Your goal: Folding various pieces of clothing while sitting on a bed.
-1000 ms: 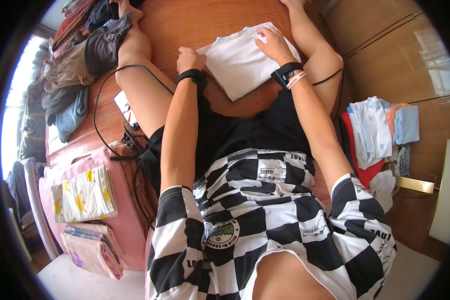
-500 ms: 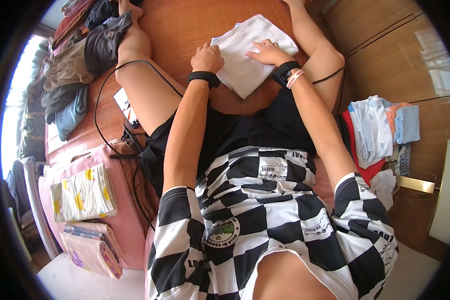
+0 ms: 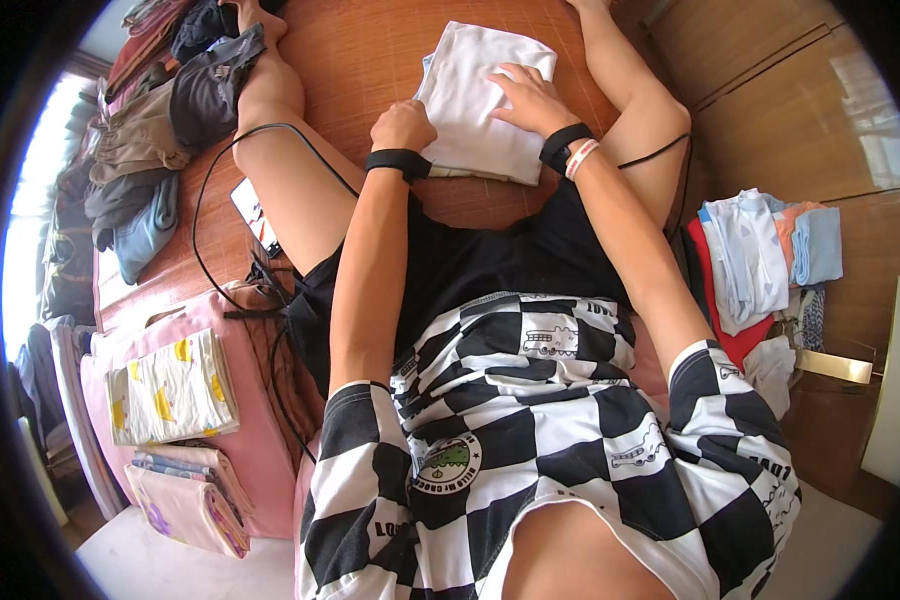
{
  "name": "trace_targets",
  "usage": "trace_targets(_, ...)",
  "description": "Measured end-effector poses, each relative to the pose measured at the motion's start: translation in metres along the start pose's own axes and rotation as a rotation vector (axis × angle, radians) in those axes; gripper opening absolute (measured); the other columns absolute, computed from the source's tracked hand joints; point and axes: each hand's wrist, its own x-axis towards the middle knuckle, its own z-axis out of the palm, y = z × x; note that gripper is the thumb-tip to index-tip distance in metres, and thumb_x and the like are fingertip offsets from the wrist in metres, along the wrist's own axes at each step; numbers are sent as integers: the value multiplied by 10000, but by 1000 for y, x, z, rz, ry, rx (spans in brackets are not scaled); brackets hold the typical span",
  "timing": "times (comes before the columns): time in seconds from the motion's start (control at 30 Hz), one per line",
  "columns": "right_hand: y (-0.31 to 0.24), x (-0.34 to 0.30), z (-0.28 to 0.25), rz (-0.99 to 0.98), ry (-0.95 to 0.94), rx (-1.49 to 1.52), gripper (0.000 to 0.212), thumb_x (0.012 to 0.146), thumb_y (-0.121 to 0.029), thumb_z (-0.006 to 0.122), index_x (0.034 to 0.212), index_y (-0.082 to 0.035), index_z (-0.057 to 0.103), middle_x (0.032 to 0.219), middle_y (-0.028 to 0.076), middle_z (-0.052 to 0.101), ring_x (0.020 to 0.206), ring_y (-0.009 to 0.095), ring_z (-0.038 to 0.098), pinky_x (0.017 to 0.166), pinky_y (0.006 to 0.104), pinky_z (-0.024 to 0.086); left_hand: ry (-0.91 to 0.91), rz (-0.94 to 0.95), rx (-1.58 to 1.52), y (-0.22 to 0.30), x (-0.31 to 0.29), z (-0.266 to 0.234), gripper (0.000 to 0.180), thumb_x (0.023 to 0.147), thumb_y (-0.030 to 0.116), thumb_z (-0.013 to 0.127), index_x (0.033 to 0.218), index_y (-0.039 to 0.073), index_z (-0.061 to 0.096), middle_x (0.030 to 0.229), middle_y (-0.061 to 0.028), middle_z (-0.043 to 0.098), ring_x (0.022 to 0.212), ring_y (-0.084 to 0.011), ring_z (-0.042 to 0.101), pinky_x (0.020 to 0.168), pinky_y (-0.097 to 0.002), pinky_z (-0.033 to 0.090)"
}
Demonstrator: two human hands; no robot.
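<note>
A folded white cloth (image 3: 485,75) lies on the reddish-brown slatted mat between my legs, with a bit of light blue at its left edge and a beige layer under its near edge. My left hand (image 3: 403,127) is at the cloth's left edge, fingers curled in as if pinching it; the fingertips are partly hidden. On top of the cloth rests my right hand (image 3: 532,100), fingers spread and palm down. Both wrists wear black bands.
Folded clothes (image 3: 750,250) are stacked at right beside a wooden cabinet (image 3: 760,70). More garments (image 3: 135,130) pile up at far left. Folded patterned cloths (image 3: 170,385) sit on a pink padded surface (image 3: 265,440). A black cable (image 3: 202,200) loops over my left leg.
The white cloth has turned from a slanted position to nearly square with me. My left hand has shifted slightly left and nearer; my right hand has moved a little left and farther away.
</note>
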Motion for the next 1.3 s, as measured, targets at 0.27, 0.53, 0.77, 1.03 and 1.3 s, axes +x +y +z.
trace_targets(0.27, 30, -2, -82, 119, 13, 356, 444, 928, -351, 725, 1244, -45, 668, 1176, 149, 706, 1087, 300, 662, 946, 396, 524, -568, -44, -706, 2, -22, -53, 469, 897, 399, 754, 1207, 53, 686, 1005, -65, 682, 928, -183, 682, 704, -360, 607)
trace_targets(0.53, 7, -32, -74, 173, -413, 250, 566, 826, -460, 787, 1226, -78, 667, 1190, 165, 709, 1067, 308, 683, 898, 432, 537, -120, 261, -96, 25, -60, -39, 584, 782, 191, 789, 1346, 155, 640, 1354, -132, 606, 1281, -336, 558, 985, -483, 553)
trace_targets(0.77, 4, -31, -59, 519, -724, 327, 589, 840, -457, 774, 1306, -127, 626, 1318, 108, 608, 1142, 270, 612, 887, 421, 534, -233, 251, 49, 37, -59, -3, 773, 652, 69, 839, 1376, 175, 591, 1472, -78, 508, 1312, -381, 514, 971, -475, 557)
trace_targets(1.03, 23, -26, -27, 260, -636, 253, 720, 863, -503, 717, 1467, -154, 535, 1523, 113, 454, 1267, 311, 560, 1003, 418, 494, -183, 66, 208, 59, -59, 16, 457, 950, 249, 599, 1395, 151, 558, 1452, -111, 518, 1254, -432, 563, 819, -491, 609)
trace_targets(1.3, 15, -13, -16, 12, -464, 275, 782, 891, -467, 711, 1528, -98, 447, 1626, 184, 341, 1505, 333, 324, 1208, 405, 315, -187, -54, 230, 64, -54, 16, 464, 974, 302, 565, 1368, 59, 568, 1408, -178, 545, 1127, -481, 650, 701, -554, 619)
